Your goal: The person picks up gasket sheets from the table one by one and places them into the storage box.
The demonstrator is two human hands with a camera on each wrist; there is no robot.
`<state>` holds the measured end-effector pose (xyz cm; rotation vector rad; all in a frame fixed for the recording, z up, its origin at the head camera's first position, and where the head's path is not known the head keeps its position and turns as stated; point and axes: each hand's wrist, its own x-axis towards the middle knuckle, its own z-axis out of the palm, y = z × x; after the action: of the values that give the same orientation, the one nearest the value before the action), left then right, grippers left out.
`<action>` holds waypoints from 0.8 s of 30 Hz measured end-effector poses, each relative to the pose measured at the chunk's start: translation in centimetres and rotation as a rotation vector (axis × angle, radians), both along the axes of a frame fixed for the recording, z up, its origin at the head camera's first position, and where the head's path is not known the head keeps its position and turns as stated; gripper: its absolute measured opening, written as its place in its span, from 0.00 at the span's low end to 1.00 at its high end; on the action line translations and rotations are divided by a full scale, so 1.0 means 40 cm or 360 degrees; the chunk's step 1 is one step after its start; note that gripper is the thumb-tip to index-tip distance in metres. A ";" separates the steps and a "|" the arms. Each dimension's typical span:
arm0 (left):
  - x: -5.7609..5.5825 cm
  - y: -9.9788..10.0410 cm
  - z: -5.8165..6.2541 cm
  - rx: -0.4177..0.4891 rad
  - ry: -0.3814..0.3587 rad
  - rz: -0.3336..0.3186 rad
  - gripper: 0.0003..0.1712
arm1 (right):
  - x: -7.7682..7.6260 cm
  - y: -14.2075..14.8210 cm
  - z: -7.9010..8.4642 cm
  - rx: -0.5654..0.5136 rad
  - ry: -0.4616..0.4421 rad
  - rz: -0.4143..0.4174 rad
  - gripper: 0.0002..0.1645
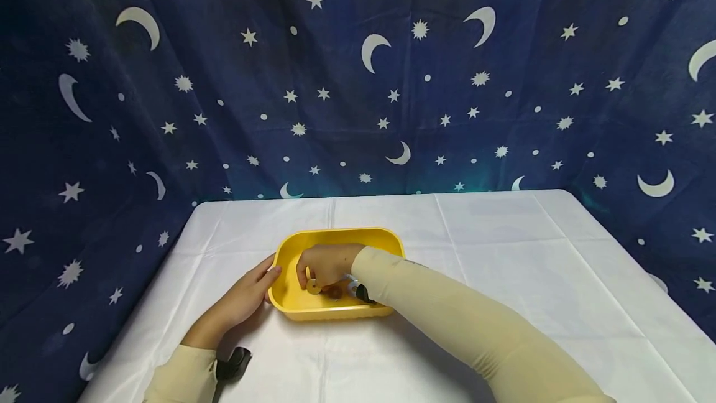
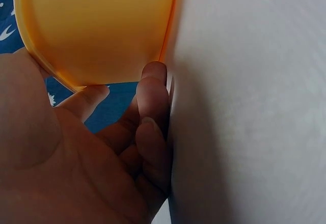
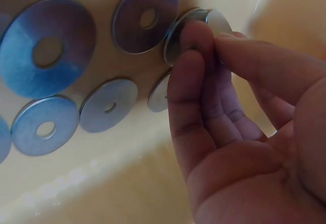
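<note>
A yellow plastic bin (image 1: pixel 335 314) lies on the white table, with several flat metal washers in it. My left hand (image 1: pixel 244 300) grips its left end, the thumb at the rim and the fingers against the outer wall, as the left wrist view (image 2: pixel 97 147) also shows. Inside the bin, my right hand (image 1: pixel 327 264) pinches a washer (image 3: pixel 219 23) between thumb and fingertips; the fingers partly cover it. Beside those fingers, a large washer (image 3: pixel 76 46), a darker one (image 3: pixel 127 30) and smaller ones such as this washer (image 3: pixel 63 137) lie on the bin's floor.
A white cloth (image 1: pixel 503 247) covers the table around the bin. Behind and to the sides hangs a dark blue curtain (image 1: pixel 335 67) with moons and stars. The right forearm's sleeve (image 1: pixel 447 303) crosses over the bin's right front edge.
</note>
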<state>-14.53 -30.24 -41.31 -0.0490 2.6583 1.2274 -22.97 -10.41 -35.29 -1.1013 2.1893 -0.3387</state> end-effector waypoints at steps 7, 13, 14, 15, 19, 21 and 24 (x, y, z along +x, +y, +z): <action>0.003 0.009 0.006 0.0005 0.0019 -0.0044 0.36 | 0.013 -0.009 -0.006 -0.0039 0.0060 -0.0008 0.16; 0.003 0.016 0.001 0.0031 0.0035 -0.0048 0.35 | 0.015 -0.002 -0.010 -0.0059 0.0082 -0.0040 0.17; 0.002 0.017 0.000 0.0039 0.0039 -0.0046 0.35 | 0.012 0.002 -0.007 -0.0067 0.0084 -0.0030 0.16; 0.002 0.017 0.000 0.0041 0.0041 -0.0041 0.35 | 0.009 0.006 -0.004 -0.0083 0.0087 -0.0005 0.15; 0.005 0.013 0.004 0.0031 0.0031 -0.0030 0.36 | -0.009 0.031 0.024 -0.0147 0.0073 0.0058 0.13; 0.007 0.011 0.008 0.0017 -0.0002 -0.0017 0.37 | -0.018 0.055 0.047 -0.0177 0.0121 0.0105 0.14; 0.011 0.003 0.017 0.0028 -0.0019 0.0022 0.37 | -0.019 0.116 0.087 -0.0231 0.0223 0.0068 0.16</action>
<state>-14.08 -30.12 -40.61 -0.0714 2.6411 1.2506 -23.72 -5.78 -31.82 -1.2833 2.2890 -0.4181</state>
